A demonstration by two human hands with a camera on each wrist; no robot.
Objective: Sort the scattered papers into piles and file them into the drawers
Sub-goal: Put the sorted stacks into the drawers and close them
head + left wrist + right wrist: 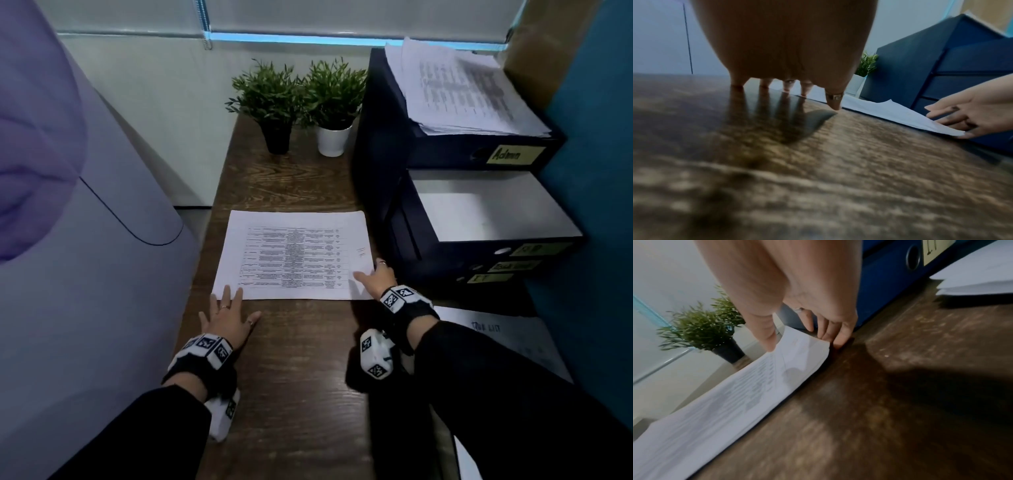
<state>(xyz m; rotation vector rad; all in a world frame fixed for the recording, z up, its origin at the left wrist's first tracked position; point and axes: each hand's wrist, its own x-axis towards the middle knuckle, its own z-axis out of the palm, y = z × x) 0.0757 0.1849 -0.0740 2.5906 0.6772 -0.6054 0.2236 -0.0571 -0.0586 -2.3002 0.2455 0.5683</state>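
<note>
Head view: we see the paper stack flat on the desk, just beside the drawer unit | left hand: fingers straight and spread, tips on stack's near-left corner, gripping nothing | right hand: thumb on top, fingers under near-right corner, pinching it, corner lifted | second drawer pulled out.

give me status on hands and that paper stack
Left hand flat, fingertips on stack near edge. Right hand lifting its right corner, thumb on top. Second drawer open. Nothing in the way.
</note>
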